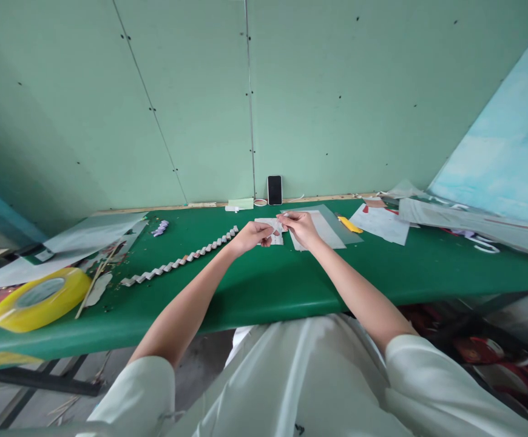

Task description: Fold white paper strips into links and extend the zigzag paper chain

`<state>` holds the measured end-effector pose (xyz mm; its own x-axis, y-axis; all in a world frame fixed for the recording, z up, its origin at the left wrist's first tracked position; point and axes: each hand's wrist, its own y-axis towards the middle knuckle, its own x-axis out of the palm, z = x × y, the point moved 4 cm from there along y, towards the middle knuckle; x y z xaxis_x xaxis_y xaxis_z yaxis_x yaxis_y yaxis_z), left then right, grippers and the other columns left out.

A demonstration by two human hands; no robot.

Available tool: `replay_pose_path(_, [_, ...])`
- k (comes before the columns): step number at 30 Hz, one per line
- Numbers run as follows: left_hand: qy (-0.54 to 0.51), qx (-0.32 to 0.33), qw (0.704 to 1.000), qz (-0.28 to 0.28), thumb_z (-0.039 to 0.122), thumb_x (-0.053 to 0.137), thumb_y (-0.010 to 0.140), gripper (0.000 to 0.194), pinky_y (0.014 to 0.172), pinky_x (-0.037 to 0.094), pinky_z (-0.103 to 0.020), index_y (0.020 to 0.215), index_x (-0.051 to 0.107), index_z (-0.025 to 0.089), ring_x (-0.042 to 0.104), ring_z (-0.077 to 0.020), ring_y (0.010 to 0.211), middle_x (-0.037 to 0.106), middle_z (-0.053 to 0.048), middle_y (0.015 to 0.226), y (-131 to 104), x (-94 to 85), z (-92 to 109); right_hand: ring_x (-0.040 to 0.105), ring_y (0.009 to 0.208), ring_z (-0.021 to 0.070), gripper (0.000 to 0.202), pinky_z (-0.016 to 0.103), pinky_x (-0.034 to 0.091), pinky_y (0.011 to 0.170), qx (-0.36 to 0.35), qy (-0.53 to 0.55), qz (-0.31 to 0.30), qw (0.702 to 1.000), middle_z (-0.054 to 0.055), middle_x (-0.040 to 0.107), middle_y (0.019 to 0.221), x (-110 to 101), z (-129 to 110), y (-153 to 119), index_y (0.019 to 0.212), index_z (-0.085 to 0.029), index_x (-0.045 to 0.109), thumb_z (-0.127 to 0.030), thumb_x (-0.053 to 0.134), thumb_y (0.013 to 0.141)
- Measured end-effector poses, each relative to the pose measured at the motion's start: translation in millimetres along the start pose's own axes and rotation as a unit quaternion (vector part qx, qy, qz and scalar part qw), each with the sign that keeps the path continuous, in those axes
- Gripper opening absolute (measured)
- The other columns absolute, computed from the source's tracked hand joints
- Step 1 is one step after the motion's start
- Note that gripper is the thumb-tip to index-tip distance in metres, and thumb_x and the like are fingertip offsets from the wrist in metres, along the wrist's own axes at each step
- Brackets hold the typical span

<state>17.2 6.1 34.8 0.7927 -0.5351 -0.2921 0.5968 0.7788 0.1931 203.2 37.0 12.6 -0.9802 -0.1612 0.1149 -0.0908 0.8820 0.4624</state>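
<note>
Both hands meet over the middle of the green table point(264, 279). My left hand point(251, 237) is closed, thumb and fingers pinched at a small whitish piece, too small to name for sure. My right hand point(299, 227) is also pinched, its fingertips at the same spot. Beneath the fingers lies a small printed white paper point(277, 239). White sheets point(325, 230) are under and beside my right hand. A folded zigzag paper strip point(177, 263) runs from near my left hand toward the lower left.
A phone point(275, 190) leans on the wall. A yellow cutter point(350, 225) and papers point(382, 224) lie right. At the left are a yellow tape roll point(75, 285), thin sticks point(96, 280), large sheets point(95, 233) and small purple pieces point(160, 228).
</note>
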Motion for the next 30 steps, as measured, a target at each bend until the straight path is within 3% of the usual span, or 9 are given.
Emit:
replay_pose_path(5, [0.000, 0.001, 1.000, 0.007, 0.054, 0.070, 0.092, 0.044, 0.060, 0.044, -0.025, 0.098, 0.076, 0.010, 0.058, -0.0121, 0.059, 0.065, -0.003, 0.066, 1.0, -0.3, -1.2, 0.057, 0.064, 0.0174, 0.042, 0.034, 0.050, 0.069, -0.014, -0.018, 0.032, 0.999, 0.000, 0.058, 0.060, -1.0, -0.5, 0.1, 0.056, -0.022, 0.066, -0.051, 0.092, 0.071])
replay_pose_path(10, [-0.008, -0.006, 1.000, 0.020, 0.051, 0.070, 0.092, 0.041, 0.060, 0.045, -0.025, 0.097, 0.075, 0.010, 0.056, -0.0114, 0.059, 0.065, -0.003, 0.066, 2.4, -0.6, -3.1, 0.054, 0.061, 0.0154, 0.040, 0.031, 0.046, 0.062, 0.026, 0.012, 0.051, 0.998, 0.000, 0.059, 0.060, 2.1, 0.3, 0.3, 0.060, -0.020, 0.070, -0.051, 0.095, 0.065])
replay_pose_path(16, [-0.018, -0.020, 0.999, 0.036, 0.049, 0.070, 0.092, 0.039, 0.062, 0.047, -0.026, 0.097, 0.076, 0.010, 0.057, -0.0116, 0.062, 0.066, -0.005, 0.069, 1.5, -0.9, -5.0, 0.057, 0.063, 0.0134, 0.043, 0.030, 0.050, 0.063, 0.071, 0.062, 0.009, 0.996, 0.004, 0.071, 0.079, 10.8, 0.5, -1.8, 0.081, -0.018, 0.079, -0.053, 0.095, 0.063])
replay_pose_path(20, [-0.034, -0.012, 0.999, 0.039, 0.050, 0.071, 0.091, 0.040, 0.063, 0.047, -0.026, 0.092, 0.075, 0.011, 0.057, -0.0110, 0.063, 0.066, -0.005, 0.071, 1.0, -1.3, -5.6, 0.056, 0.060, 0.0133, 0.045, 0.031, 0.051, 0.064, 0.064, 0.048, -0.016, 0.997, 0.002, 0.066, 0.070, 13.9, 2.0, -2.9, 0.087, -0.018, 0.080, -0.059, 0.089, 0.072])
replay_pose_path(24, [-0.054, -0.008, 0.998, 0.044, 0.052, 0.074, 0.089, 0.042, 0.063, 0.047, -0.026, 0.094, 0.076, 0.010, 0.056, -0.0104, 0.061, 0.065, -0.004, 0.069, 2.5, -2.4, -8.1, 0.062, 0.064, 0.0169, 0.043, 0.032, 0.051, 0.066, 0.008, -0.035, -0.035, 0.999, 0.002, 0.066, 0.067, 12.0, -2.1, -5.1, 0.090, -0.019, 0.080, -0.061, 0.077, 0.087])
replay_pose_path(27, [-0.071, -0.017, 0.996, 0.048, 0.053, 0.076, 0.087, 0.044, 0.063, 0.046, -0.026, 0.095, 0.076, 0.010, 0.056, -0.0105, 0.061, 0.065, -0.004, 0.068, 3.8, -2.6, -10.6, 0.073, 0.087, 0.0261, 0.046, 0.035, 0.055, 0.078, -0.089, -0.166, -0.042, 0.981, 0.006, 0.069, 0.069, 10.5, -6.9, -8.3, 0.078, -0.020, 0.078, -0.058, 0.064, 0.099])
replay_pose_path(28, [-0.078, -0.023, 0.996, 0.049, 0.053, 0.077, 0.087, 0.044, 0.064, 0.046, -0.026, 0.095, 0.076, 0.010, 0.056, -0.0105, 0.061, 0.065, -0.004, 0.068, 4.1, -2.4, -11.4, 0.074, 0.093, 0.0277, 0.045, 0.037, 0.056, 0.082, -0.124, -0.209, -0.042, 0.969, 0.008, 0.071, 0.073, 10.1, -7.7, -9.6, 0.081, -0.020, 0.080, -0.055, 0.060, 0.101])
replay_pose_path(30, [-0.093, -0.035, 0.994, 0.051, 0.051, 0.078, 0.086, 0.042, 0.064, 0.046, -0.026, 0.093, 0.076, 0.010, 0.057, -0.0106, 0.061, 0.066, -0.005, 0.069, 4.3, -1.8, -12.9, 0.074, 0.096, 0.0272, 0.038, 0.039, 0.058, 0.086, -0.185, -0.283, -0.057, 0.940, 0.009, 0.076, 0.088, 10.4, -7.4, -12.3, 0.107, -0.022, 0.081, -0.048, 0.054, 0.106])
